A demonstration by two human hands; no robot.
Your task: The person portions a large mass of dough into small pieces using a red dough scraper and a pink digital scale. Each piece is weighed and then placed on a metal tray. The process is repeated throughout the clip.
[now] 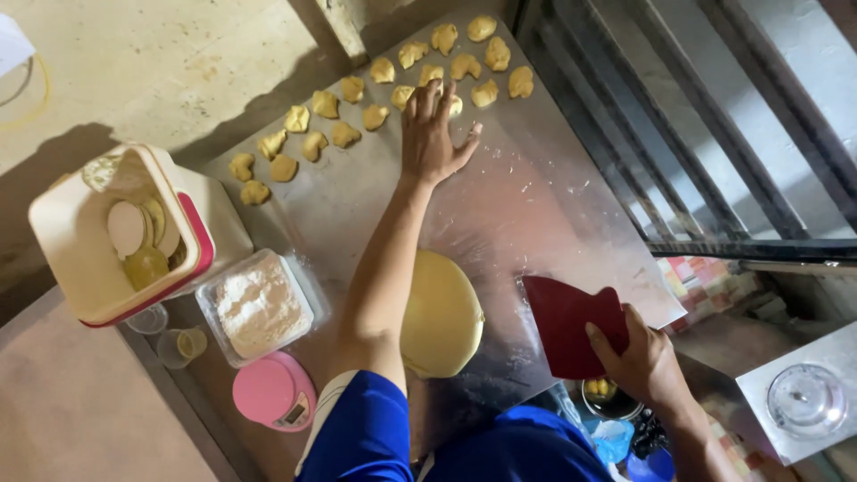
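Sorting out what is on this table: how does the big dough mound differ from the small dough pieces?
The big dough mound is one smooth dome near the person; the small dough pieces are many irregular lumps in rows at the far edge. The left hand reaches the pieces; the mound lies untouched. Both are yellow, on the metal table.

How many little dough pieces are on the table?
About 21 dough pieces, in two slanting rows across the far part of the metal table. The left hand covers part of one, perhaps hiding others.
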